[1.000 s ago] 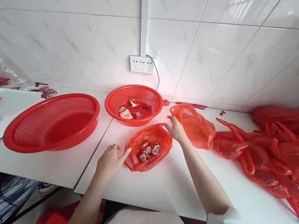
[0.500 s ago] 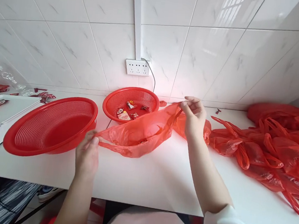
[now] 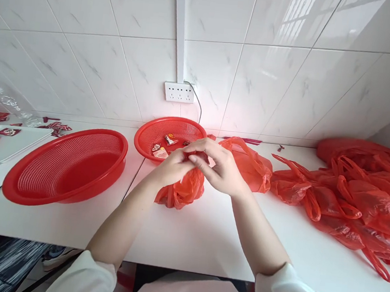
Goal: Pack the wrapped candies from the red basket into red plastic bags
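Since the frame before, the left hand and the right hand have come together, and the small red bag, which was stretched wide between them, is now bunched below them. At the far left, a clear bottle lies on its side near some red packets, and nearer stands a white tray. To the right of this tray is a large red basket, with its bottom bare. In the middle, on the far side of the white table, a smaller red basket has a few wrapped packets inside. Just nearer than it is the bunched bag, with both hands closed on its gathered top, the right fingers lying over the left hand; some fingertips are hidden. I cannot tell if its bottom touches the table. Just right of the hands, another red bag stands with its handles up. Farther right, a heap of red bags covers the table up to its far side.
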`<state>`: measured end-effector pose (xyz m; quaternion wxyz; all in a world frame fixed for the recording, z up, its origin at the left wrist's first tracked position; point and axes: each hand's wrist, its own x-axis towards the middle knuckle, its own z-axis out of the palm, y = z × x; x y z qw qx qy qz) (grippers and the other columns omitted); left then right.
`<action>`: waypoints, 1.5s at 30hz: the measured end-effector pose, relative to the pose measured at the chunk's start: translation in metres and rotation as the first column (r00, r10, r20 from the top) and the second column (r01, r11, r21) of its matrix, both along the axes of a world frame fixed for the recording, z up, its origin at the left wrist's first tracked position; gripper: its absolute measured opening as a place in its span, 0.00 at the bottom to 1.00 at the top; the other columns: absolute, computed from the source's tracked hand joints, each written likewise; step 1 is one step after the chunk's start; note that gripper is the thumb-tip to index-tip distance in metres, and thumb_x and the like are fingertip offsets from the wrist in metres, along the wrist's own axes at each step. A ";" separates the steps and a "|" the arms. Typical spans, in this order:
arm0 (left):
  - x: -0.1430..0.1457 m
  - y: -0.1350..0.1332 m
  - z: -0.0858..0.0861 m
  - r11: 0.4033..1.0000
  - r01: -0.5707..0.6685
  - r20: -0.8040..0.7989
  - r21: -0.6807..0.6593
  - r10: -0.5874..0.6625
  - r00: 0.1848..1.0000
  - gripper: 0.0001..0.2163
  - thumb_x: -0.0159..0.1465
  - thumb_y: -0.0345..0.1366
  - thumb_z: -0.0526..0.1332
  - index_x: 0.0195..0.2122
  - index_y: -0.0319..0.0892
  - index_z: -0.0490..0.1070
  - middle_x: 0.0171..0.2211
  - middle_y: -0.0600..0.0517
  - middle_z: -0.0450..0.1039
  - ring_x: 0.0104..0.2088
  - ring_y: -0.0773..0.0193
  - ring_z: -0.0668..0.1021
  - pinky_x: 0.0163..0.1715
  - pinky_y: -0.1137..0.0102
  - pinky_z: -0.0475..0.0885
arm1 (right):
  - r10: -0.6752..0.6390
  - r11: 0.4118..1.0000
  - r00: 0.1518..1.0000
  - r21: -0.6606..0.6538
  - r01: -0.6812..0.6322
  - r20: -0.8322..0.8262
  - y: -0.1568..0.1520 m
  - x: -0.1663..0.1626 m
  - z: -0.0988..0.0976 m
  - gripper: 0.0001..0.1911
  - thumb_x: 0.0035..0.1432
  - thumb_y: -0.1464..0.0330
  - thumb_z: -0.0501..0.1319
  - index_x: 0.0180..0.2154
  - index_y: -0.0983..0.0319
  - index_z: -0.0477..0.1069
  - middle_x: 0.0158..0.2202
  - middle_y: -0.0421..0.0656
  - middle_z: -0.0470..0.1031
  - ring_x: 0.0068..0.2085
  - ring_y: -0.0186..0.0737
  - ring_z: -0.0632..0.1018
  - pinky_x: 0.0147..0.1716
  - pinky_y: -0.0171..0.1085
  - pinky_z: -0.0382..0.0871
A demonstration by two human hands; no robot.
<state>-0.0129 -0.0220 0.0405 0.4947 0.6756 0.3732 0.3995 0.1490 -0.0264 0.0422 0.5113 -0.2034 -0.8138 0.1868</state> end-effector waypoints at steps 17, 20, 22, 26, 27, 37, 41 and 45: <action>0.001 0.009 -0.020 0.976 0.047 0.171 -0.212 -0.011 0.985 0.17 0.67 0.50 0.52 0.47 0.43 0.69 0.18 0.56 0.68 0.11 0.72 0.66 0.12 0.76 0.62 | -0.315 0.932 0.904 -0.277 0.236 -0.289 0.009 0.009 -0.049 0.05 0.61 0.64 0.59 0.36 0.58 0.70 0.46 0.45 0.73 0.51 0.43 0.74 0.53 0.48 0.68; -0.006 0.013 -0.021 0.965 0.051 0.244 -0.257 0.014 0.970 0.15 0.66 0.47 0.56 0.44 0.43 0.72 0.24 0.53 0.72 0.13 0.77 0.63 0.13 0.78 0.57 | -0.207 0.970 0.947 -0.182 0.164 -0.248 0.001 0.017 -0.047 0.03 0.59 0.65 0.61 0.32 0.56 0.71 0.58 0.44 0.65 0.62 0.47 0.63 0.61 0.53 0.57; -0.011 0.013 -0.019 0.966 0.071 0.239 -0.249 -0.010 0.971 0.12 0.64 0.44 0.60 0.43 0.43 0.72 0.28 0.53 0.73 0.14 0.79 0.63 0.14 0.79 0.58 | -0.071 0.982 0.988 -0.181 0.045 -0.136 -0.004 0.022 -0.046 0.04 0.57 0.65 0.63 0.30 0.56 0.72 0.62 0.41 0.60 0.65 0.48 0.58 0.63 0.54 0.53; -0.016 0.002 -0.010 0.971 0.214 -0.044 -0.110 -0.219 0.975 0.11 0.60 0.35 0.63 0.45 0.43 0.71 0.36 0.51 0.75 0.22 0.72 0.75 0.23 0.75 0.71 | 0.139 0.918 0.981 -0.354 -0.178 -0.132 -0.010 0.019 -0.055 0.07 0.60 0.61 0.59 0.37 0.56 0.70 0.64 0.43 0.59 0.64 0.50 0.62 0.59 0.54 0.60; -0.016 -0.003 -0.008 0.961 0.268 -0.146 -0.070 -0.276 0.950 0.11 0.60 0.33 0.62 0.45 0.43 0.72 0.37 0.50 0.75 0.24 0.70 0.77 0.26 0.73 0.72 | 0.149 0.882 0.968 -0.415 -0.223 -0.203 -0.009 0.015 -0.060 0.09 0.61 0.60 0.57 0.41 0.56 0.69 0.64 0.44 0.60 0.61 0.50 0.67 0.55 0.53 0.65; -0.008 -0.011 -0.047 0.645 0.017 -0.367 0.764 0.412 0.834 0.13 0.58 0.19 0.52 0.37 0.41 0.71 0.37 0.49 0.72 0.35 0.65 0.75 0.34 0.73 0.71 | 0.044 0.779 0.963 -0.595 -0.200 -0.267 0.006 0.000 -0.095 0.16 0.65 0.61 0.55 0.52 0.57 0.69 0.52 0.44 0.73 0.47 0.40 0.76 0.49 0.41 0.69; -0.008 -0.010 -0.066 0.586 -0.137 -0.160 0.798 0.426 0.890 0.09 0.59 0.24 0.58 0.39 0.42 0.70 0.36 0.50 0.72 0.37 0.65 0.76 0.38 0.72 0.73 | 0.075 0.737 0.974 -0.646 -0.200 -0.215 0.005 0.001 -0.100 0.17 0.63 0.60 0.56 0.51 0.59 0.70 0.45 0.45 0.77 0.39 0.39 0.78 0.38 0.39 0.73; -0.014 -0.008 -0.076 0.636 -0.162 -0.111 0.755 0.367 0.923 0.14 0.61 0.23 0.58 0.45 0.45 0.73 0.41 0.50 0.77 0.41 0.65 0.79 0.43 0.71 0.74 | -0.142 0.791 0.963 -0.612 -0.029 -0.229 0.010 0.002 -0.106 0.14 0.60 0.59 0.59 0.41 0.61 0.75 0.40 0.45 0.79 0.40 0.41 0.78 0.41 0.39 0.72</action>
